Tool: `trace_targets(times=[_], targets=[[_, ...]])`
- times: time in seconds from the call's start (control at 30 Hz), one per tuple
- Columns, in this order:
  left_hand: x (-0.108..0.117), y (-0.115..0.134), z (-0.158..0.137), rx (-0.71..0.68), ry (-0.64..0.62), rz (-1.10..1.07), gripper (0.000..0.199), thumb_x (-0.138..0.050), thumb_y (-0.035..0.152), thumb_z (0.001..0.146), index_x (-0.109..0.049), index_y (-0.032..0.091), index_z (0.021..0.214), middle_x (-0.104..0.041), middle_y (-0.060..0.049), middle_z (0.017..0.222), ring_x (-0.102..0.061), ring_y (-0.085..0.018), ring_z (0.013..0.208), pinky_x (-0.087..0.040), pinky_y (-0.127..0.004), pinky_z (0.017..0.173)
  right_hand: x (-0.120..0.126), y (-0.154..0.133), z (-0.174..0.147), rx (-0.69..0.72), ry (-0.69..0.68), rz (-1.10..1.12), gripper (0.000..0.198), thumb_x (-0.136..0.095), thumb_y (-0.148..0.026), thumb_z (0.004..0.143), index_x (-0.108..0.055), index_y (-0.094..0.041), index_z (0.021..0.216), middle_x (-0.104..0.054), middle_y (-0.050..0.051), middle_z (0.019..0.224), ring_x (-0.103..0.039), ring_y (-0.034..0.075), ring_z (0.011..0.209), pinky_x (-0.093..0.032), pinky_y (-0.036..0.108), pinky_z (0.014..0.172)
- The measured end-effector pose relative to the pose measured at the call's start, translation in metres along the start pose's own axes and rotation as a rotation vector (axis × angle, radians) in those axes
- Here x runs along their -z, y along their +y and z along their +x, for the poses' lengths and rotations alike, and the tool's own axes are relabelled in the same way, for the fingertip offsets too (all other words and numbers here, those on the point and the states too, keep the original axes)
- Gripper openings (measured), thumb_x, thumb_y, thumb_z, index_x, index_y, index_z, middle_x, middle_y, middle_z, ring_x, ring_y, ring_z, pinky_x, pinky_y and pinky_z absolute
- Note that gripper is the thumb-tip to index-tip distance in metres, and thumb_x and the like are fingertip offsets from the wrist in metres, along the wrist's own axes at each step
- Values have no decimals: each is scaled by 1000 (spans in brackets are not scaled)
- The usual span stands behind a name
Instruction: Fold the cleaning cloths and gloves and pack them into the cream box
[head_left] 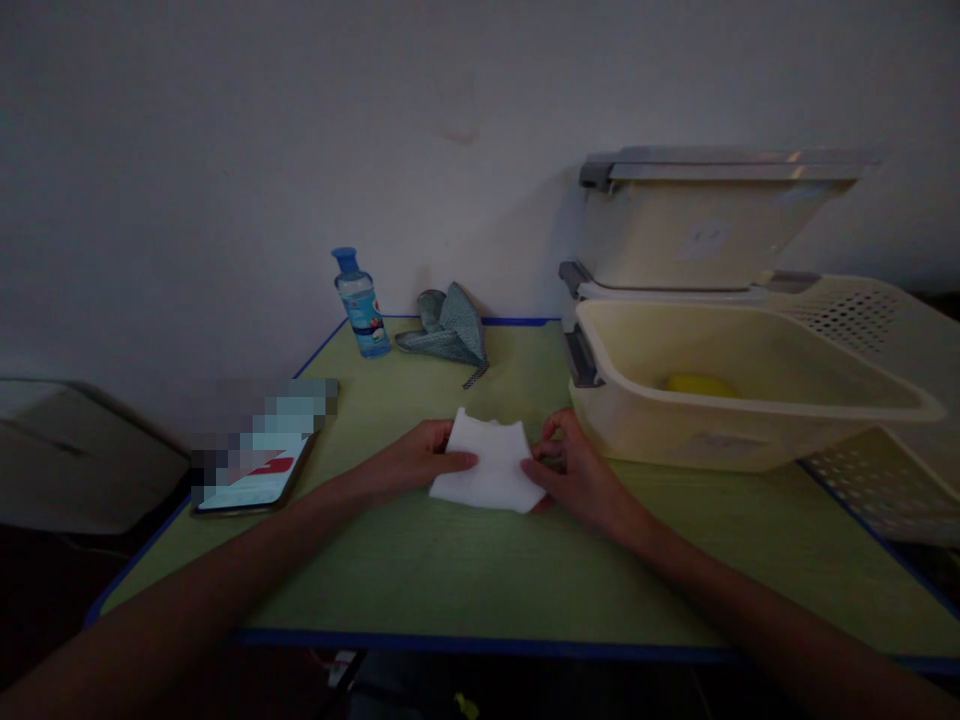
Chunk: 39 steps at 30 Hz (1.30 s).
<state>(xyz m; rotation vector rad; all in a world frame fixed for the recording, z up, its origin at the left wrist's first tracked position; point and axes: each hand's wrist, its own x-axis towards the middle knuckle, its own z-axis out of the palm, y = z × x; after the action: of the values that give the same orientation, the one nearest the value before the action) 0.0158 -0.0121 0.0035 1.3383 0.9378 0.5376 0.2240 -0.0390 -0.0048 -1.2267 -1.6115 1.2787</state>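
Above the middle of the table, a small folded white piece of cloth or tissue is stretched between my two hands. My left hand pinches its left side, thumb on top and fingers behind. On the other side my right hand grips the right edge with the thumb over it, its index finger curled above. The white piece has a slightly wavy upper edge and a wider lower edge. Just beyond my right hand stands a cream plastic bin.
The bin's hinged lid is raised, and something yellow lies inside. Behind it is a perforated basket. A blue bottle and a crumpled grey-green fabric item sit at the back. A phone lies left.
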Motion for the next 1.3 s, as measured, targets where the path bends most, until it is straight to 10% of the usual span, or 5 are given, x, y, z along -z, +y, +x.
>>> trace_targets(times=[0.3,0.57,0.87,1.3], targets=[[9,2,-1,-79,-17,169,27,-59,24,71,-61,13,95,-68,-4,90,-62,-17,80,-47,-28,70,-1,-11,-2,19,-31,-106,7,-46,-13,77,-49,-19,77,-48,-6,56,-50,7,42,-39,16,37],[2,-3,0,-54,92,68,33,-56,21,71,-53,13,103,-65,-5,91,-61,-15,74,-44,-21,55,0,-13,-1,-16,-64,-190,32,-55,-14,71,-54,-15,102,-47,-7,51,-45,9,45,-31,18,40],[-3,-3,4,-68,247,92,26,-58,20,70,-48,14,93,-63,-2,77,-61,-14,63,-46,-23,52,-2,-5,2,143,30,-344,35,-54,-14,71,-57,-14,106,-58,7,96,-43,6,50,-39,21,46],[-8,-9,4,-298,523,442,33,-52,17,73,-38,19,103,-54,4,69,-55,-13,66,-39,-23,54,-2,-3,2,246,0,-406,42,-56,-12,72,-56,-14,114,-55,10,104,-48,9,61,-45,26,57]])
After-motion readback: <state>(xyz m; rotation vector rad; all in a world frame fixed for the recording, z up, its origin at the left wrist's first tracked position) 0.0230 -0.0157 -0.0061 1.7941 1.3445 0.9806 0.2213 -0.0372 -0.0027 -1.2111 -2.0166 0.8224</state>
